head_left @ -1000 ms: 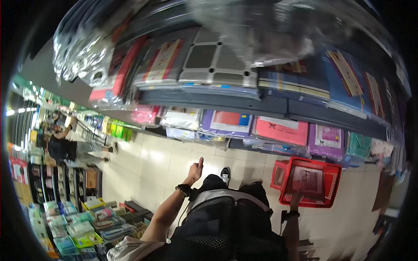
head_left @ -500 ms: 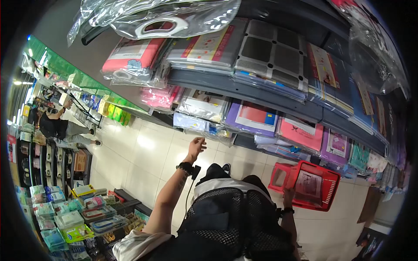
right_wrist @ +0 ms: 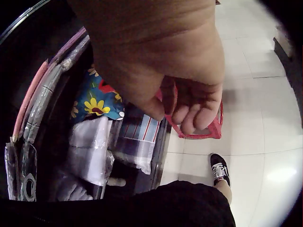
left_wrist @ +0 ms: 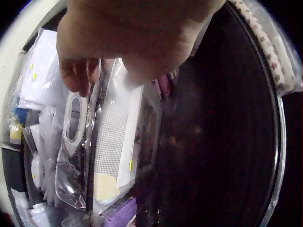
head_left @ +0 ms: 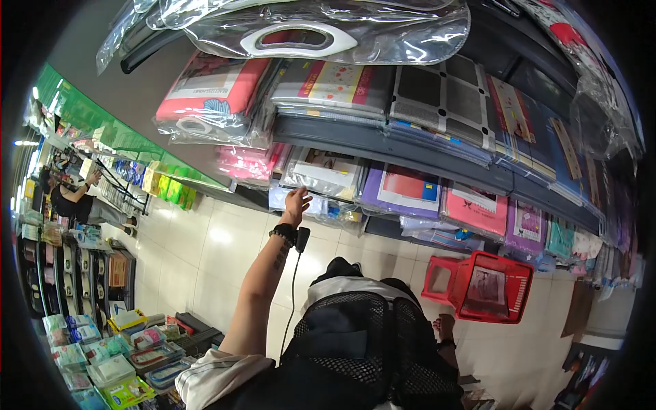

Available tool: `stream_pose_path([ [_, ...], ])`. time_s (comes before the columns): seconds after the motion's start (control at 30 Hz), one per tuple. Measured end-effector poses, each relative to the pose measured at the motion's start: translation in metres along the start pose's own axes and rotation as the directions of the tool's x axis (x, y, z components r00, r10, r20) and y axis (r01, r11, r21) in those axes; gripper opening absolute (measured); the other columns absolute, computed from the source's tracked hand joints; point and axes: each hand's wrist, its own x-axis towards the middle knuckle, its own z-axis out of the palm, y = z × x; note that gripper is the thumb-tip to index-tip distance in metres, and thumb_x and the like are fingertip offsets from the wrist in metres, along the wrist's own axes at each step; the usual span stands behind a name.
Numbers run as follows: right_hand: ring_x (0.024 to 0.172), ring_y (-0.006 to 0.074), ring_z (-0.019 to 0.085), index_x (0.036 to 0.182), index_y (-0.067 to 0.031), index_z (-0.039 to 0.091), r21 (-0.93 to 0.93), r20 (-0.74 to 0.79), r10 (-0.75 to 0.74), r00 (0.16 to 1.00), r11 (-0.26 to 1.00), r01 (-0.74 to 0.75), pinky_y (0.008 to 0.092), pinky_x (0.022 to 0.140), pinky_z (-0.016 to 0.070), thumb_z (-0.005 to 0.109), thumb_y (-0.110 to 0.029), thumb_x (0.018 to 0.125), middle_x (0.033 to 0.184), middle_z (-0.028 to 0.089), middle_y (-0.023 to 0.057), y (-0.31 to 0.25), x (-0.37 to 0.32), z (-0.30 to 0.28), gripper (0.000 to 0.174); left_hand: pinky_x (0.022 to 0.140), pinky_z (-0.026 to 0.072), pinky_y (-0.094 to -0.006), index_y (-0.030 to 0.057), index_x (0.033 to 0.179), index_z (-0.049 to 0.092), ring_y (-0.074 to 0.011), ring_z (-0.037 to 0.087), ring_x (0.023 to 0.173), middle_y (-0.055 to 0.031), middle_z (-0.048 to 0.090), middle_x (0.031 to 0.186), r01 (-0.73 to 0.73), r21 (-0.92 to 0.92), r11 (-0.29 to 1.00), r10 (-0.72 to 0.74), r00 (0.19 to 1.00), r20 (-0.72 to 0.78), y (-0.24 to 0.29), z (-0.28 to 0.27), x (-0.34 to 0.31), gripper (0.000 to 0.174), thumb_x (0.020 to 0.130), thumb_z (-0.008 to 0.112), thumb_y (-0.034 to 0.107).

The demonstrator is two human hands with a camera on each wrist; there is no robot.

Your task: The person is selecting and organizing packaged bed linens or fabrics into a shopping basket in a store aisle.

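My left hand (head_left: 295,206) reaches to the lower shelf, its fingers at the front edge of a clear-wrapped, folded fabric pack (head_left: 322,176). In the left wrist view the thumb overlaps the pale pack (left_wrist: 110,137), and the fingertips hang beside a clear bag's white oval handle (left_wrist: 75,118). My right hand (head_left: 445,326) hangs low beside a red shopping basket (head_left: 525,279), its fingers loosely curled and holding nothing. Inside the basket lies a flat pack with a printed picture (head_left: 487,288).
Above, a dark shelf (head_left: 403,140) carries wrapped fabric packs, with clear bags (head_left: 410,31) hanging over its front. Packs in purple (head_left: 400,188) and pink (head_left: 475,208) continue along the lower shelf. Another person (head_left: 75,201) stands far left. Packaged goods (head_left: 109,355) lie at lower left.
My left hand has moved up and left to the pack on the lower shelf. My right hand has drawn back from the basket, which stays on the floor.
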Motion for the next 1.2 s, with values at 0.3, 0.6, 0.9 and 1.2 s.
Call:
stream_pose_path([
  [0.3, 0.039, 0.0101, 0.032, 0.07, -0.0103, 0.041, 0.058, -0.069, -0.007, 0.998, 0.998, 0.011, 0.0242, 0.035, 0.0276, 0.052, -0.003, 0.077, 0.053, 0.031, -0.0016, 0.019, -0.025, 0.011, 0.016, 0.045, 0.0396, -0.0261, 0.005, 0.08, 0.053, -0.02, 0.057, 0.06, -0.0059, 0.052, 0.072, 0.138, -0.167, 0.976, -0.151, 0.986, -0.069, 0.002, 0.011, 0.022, 0.025, 0.074, 0.073, 0.018],
  [0.6, 0.041, 0.0104, 0.036, 0.071, -0.0111, 0.041, 0.01, -0.005, -0.03, 1.0, 0.999, 0.03, 0.024, 0.037, 0.03, 0.051, -0.005, 0.079, 0.054, 0.033, -0.0012, 0.022, -0.037, 0.02, 0.014, 0.057, 0.0452, -0.028, 0.0072, 0.079, 0.055, -0.0151, 0.053, 0.065, -0.004, 0.055, 0.072, 0.147, -0.126, 0.981, -0.133, 0.985, 0.111, 0.024, 0.022, 0.02, 0.019, 0.083, 0.062, 0.024],
  [0.9, 0.04, 0.0095, 0.032, 0.062, -0.0162, 0.031, 0.031, 0.047, -0.052, 0.998, 0.998, 0.05, 0.0237, 0.037, 0.0273, 0.05, -0.007, 0.075, 0.052, 0.029, -0.0027, 0.019, -0.026, 0.016, 0.024, 0.073, 0.0459, -0.0324, 0.0074, 0.097, 0.057, -0.0182, 0.054, 0.085, -0.0059, 0.055, 0.087, 0.156, -0.508, 0.847, 0.0, 0.956, 0.293, 0.033, 0.055, 0.048, 0.021, 0.086, 0.058, 0.025],
  [1.2, 0.045, 0.0093, 0.039, 0.069, -0.0141, 0.039, 0.162, 0.162, -0.117, 0.98, 0.983, 0.09, 0.0213, 0.041, 0.0338, 0.053, -0.012, 0.08, 0.058, 0.036, -0.0011, -0.001, -0.013, 0.003, 0.018, 0.093, 0.04, -0.0346, 0.0014, 0.111, 0.052, -0.0242, 0.053, 0.102, -0.0112, 0.057, 0.109, 0.148, -0.498, 0.854, 0.058, 0.925, 0.375, 0.062, 0.094, -0.004, 0.028, 0.086, 0.052, 0.014],
])
